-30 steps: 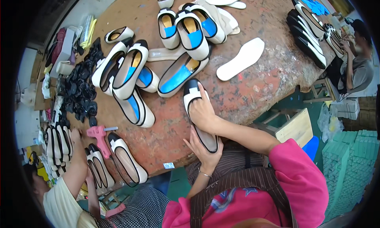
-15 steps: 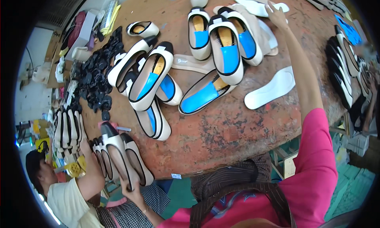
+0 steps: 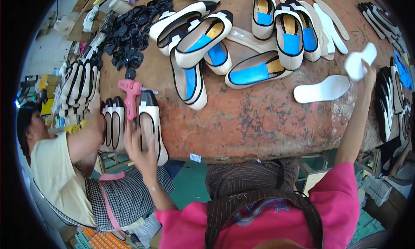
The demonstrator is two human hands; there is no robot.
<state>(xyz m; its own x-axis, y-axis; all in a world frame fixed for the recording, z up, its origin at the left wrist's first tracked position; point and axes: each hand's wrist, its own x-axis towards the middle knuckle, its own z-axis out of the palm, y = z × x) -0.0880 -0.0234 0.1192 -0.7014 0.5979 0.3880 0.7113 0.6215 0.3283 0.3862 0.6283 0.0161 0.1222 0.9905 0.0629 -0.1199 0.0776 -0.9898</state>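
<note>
Left hand (image 3: 140, 147) now rests on a cream flat shoe with black trim (image 3: 150, 123) at the near left edge of the desk (image 3: 259, 119), fingers spread and laid over the shoe's near end rather than clamped round it; half a second ago this hand was lower, at the row of shoes by the edge, and a second ago both hands pressed on one shoe near the middle of the desk. Right hand (image 3: 366, 69) has swung out to the far right and is closed on a white insole (image 3: 358, 62), lifted clear of the surface; a second white insole (image 3: 322, 89) lies flat just left of it, apart from the hand. A pink glue gun (image 3: 129, 93) stands just left of the held shoe, touching or nearly touching its toe; cannot tell which. Cream shoes with blue insoles (image 3: 242, 46) lie scattered across the far middle. A co-worker in a pale yellow top (image 3: 56, 171) sits at the near left. Judgement: the work has passed from one shoe to the next, an empty shoe under the left hand and a fresh insole in the right.
</note>
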